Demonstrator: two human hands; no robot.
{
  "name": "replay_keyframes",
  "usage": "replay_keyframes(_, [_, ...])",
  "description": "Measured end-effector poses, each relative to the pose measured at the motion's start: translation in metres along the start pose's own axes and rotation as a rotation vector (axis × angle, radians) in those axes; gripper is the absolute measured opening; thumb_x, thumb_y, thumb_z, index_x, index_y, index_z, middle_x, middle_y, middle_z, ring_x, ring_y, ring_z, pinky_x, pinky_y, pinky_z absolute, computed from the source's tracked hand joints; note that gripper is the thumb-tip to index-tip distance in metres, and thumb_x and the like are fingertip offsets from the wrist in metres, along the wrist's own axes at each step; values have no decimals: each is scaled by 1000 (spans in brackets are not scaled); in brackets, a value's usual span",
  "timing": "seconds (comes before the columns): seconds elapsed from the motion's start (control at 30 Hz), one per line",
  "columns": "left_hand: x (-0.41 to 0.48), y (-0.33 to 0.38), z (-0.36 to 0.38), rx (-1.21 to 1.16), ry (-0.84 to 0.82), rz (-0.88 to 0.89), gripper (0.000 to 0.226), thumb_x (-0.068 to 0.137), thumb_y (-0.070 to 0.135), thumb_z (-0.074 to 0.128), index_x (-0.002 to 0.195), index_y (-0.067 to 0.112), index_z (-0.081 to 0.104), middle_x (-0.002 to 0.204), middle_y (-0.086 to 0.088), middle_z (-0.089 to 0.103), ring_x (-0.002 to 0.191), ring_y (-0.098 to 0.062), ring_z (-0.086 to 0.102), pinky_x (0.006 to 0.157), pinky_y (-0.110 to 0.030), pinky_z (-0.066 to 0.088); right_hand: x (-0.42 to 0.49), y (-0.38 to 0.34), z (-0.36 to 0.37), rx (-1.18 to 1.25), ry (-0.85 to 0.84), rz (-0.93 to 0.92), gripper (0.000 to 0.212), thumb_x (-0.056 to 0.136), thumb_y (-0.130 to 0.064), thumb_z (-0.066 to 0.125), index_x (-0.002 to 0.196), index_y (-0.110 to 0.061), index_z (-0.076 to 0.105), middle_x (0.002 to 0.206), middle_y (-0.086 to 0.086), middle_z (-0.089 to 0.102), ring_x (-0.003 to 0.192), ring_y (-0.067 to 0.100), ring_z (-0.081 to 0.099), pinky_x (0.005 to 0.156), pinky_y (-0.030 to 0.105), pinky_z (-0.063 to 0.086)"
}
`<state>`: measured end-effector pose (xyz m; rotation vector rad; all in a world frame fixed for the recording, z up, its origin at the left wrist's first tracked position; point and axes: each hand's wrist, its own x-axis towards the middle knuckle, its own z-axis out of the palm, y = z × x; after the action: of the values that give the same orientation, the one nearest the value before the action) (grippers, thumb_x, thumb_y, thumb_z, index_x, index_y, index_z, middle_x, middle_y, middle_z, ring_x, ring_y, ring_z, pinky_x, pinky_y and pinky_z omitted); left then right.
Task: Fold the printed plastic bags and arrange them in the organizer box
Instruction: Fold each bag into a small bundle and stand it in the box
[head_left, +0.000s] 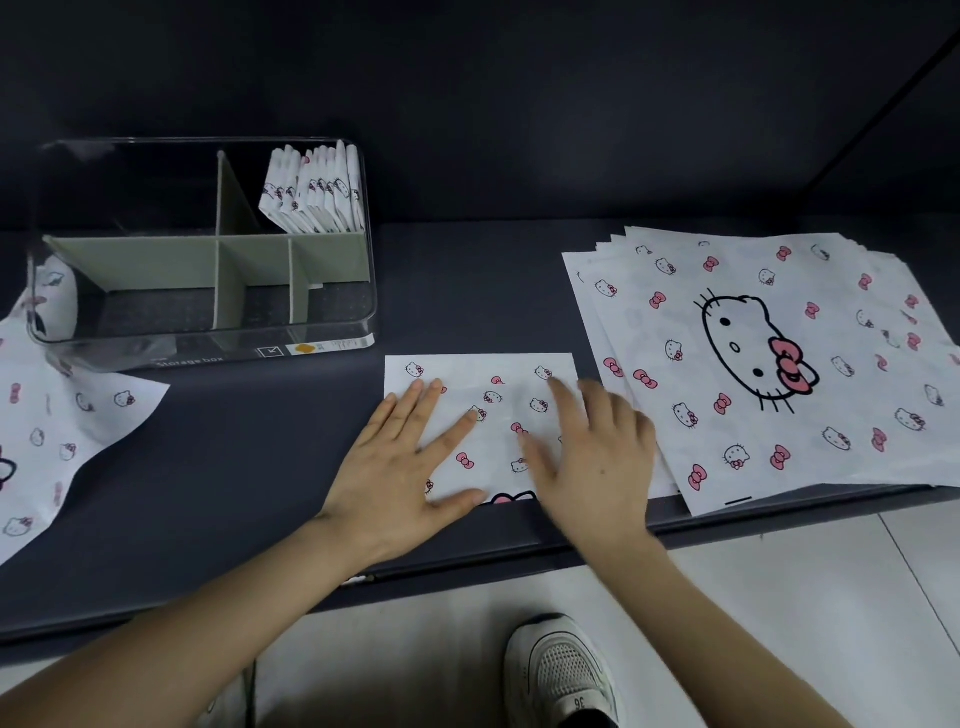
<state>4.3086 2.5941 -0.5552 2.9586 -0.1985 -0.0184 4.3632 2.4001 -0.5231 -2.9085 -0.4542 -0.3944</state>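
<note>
A partly folded white bag printed with cat faces and pink bows lies flat near the table's front edge. My left hand rests palm down on its left part, fingers spread. My right hand presses flat on its right part, blurred by motion. A stack of unfolded printed bags lies to the right. The clear organizer box with grey dividers stands at the back left. Several folded bags stand upright in its far right compartment.
Another unfolded printed bag lies at the left, partly under the box. The dark table's front edge runs just below my hands. Beneath it are a pale tiled floor and a white shoe.
</note>
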Motion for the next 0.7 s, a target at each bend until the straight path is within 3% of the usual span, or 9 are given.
replay_keyframes(0.07, [0, 0, 1, -7, 3, -2, 77, 88, 76, 14, 149, 33, 30, 158, -13, 19, 147, -25, 15, 115, -42, 14, -25, -10, 3, 23, -79, -83, 59, 85, -55, 47, 132, -19, 55, 132, 17, 54, 121, 37, 50, 104, 56, 29])
replay_keyframes(0.1, [0, 0, 2, -7, 5, -3, 76, 88, 76, 17, 149, 33, 29, 158, -13, 19, 147, -25, 15, 115, -42, 14, -34, -10, 5, 27, -119, -83, 60, 87, -58, 43, 135, -22, 52, 138, 18, 50, 127, 38, 46, 108, 59, 23])
replay_keyframes(0.33, [-1, 0, 1, 5, 37, -1, 75, 87, 73, 26, 148, 30, 33, 156, -13, 23, 145, -27, 20, 115, -40, 12, -47, 39, 1, 61, -136, 175, 61, 84, -52, 41, 141, -31, 40, 140, 22, 47, 131, 38, 44, 108, 65, 22])
replay_keyframes(0.43, [-1, 0, 2, 0, 44, 9, 75, 87, 73, 26, 148, 30, 32, 157, -13, 22, 145, -27, 20, 116, -39, 10, -45, 49, -4, 94, -56, 172, 55, 82, -39, 46, 136, -30, 44, 136, 20, 51, 123, 38, 49, 108, 62, 24])
replay_keyframes(0.57, [-2, -2, 3, 4, 49, 14, 75, 89, 74, 19, 149, 30, 30, 157, -13, 20, 146, -26, 18, 116, -39, 10, -38, 53, -7, 204, 80, -200, 27, 85, -28, 57, 105, -17, 71, 121, 10, 62, 113, 31, 55, 108, 51, 30])
replay_keyframes(0.7, [-1, -3, 3, -33, 67, 37, 75, 90, 74, 14, 149, 29, 27, 156, -14, 21, 145, -23, 13, 116, -36, 8, -31, 57, 5, 250, 76, -512, 21, 89, -19, 57, 81, -10, 74, 100, 4, 71, 100, 21, 62, 106, 44, 38])
